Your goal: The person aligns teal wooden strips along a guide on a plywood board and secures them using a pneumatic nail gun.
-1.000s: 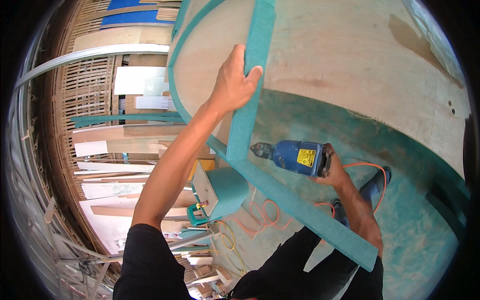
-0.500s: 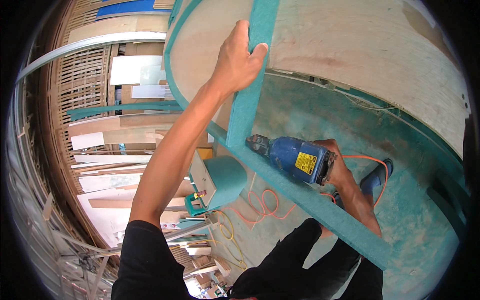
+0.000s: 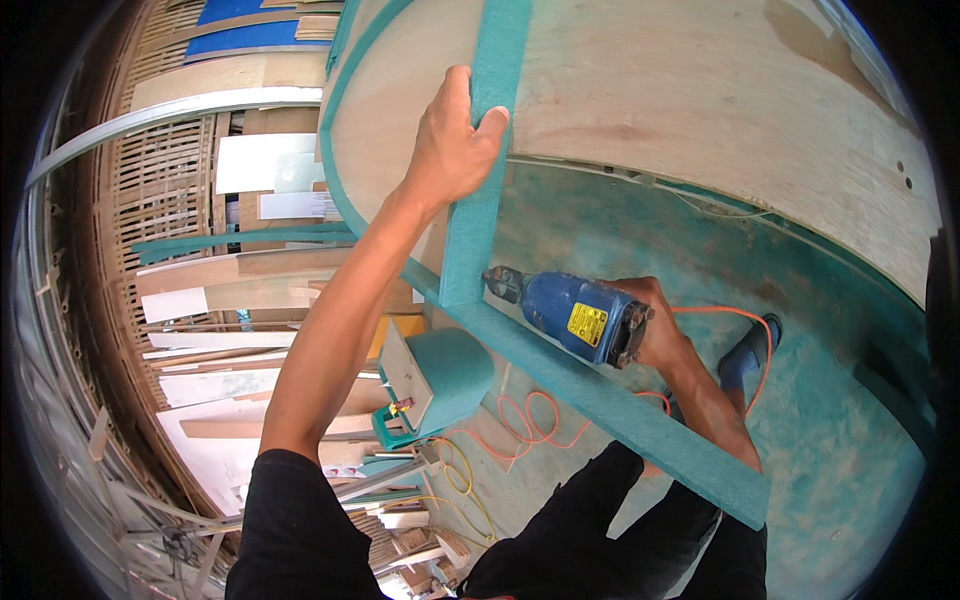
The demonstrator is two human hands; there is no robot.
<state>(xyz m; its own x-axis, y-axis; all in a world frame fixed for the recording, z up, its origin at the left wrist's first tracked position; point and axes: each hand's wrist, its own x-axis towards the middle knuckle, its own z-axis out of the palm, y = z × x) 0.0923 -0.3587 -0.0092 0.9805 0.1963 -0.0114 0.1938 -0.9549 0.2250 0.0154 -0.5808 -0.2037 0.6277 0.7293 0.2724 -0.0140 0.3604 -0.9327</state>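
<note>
My left hand [image 3: 450, 145] is closed around a teal-coated board [image 3: 501, 60], thumb on one edge and fingers on the far side. This board meets a second teal board [image 3: 640, 415] at a corner, and the second one slants down to the lower right. My right hand [image 3: 648, 315] grips a blue nail gun [image 3: 565, 305] with a yellow label. The gun's dark nose points left and rests at or very near the corner joint; exact contact cannot be made out. Its handle and my right fingers are mostly hidden behind the gun's body.
A large curved plywood panel [image 3: 700, 90] spans the upper right. An orange hose [image 3: 530, 430] loops over the floor behind the second board. Beside it stands a teal curved box [image 3: 450, 370]. Stacked boards and sheets [image 3: 230, 275] line the left. A shoe [image 3: 750, 345] shows at right.
The teal boards and the plywood panel have shifted slightly left in the view, together with both hands and the nail gun. The gun's nose stays by the corner, and both grips look unchanged.
</note>
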